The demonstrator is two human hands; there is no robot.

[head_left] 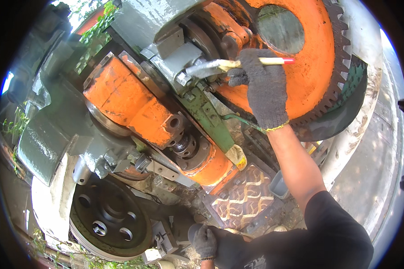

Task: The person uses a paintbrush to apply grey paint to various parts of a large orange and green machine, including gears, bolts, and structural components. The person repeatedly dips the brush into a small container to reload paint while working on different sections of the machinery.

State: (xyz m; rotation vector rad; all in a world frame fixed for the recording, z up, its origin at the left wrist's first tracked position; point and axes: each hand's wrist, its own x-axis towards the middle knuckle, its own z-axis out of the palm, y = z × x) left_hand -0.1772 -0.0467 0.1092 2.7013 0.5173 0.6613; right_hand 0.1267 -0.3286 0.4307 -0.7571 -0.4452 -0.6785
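My right hand (265, 87), in a dark knitted glove with a yellow cuff edge, is closed round a paintbrush (274, 61). The brush has a pale wooden handle with a red end, and its bristles are coated grey. They point left, at the bolted grey bearing block (177, 60) of a large machine, and seem to touch it. Behind my hand stands an orange gear wheel (316, 49) with dark teeth. Low in the view my left hand (205, 242), also gloved, is closed beside a rounded grey thing (193, 232), whose kind I cannot make out.
An orange connecting piece (125, 103) with a threaded screw sits left of a green bar (206, 112). A dark flywheel (110, 215) with round holes is at lower left. Below lie a patterned mat (242, 197) and a grey tub (279, 184). Dark sheet metal curves under the gear.
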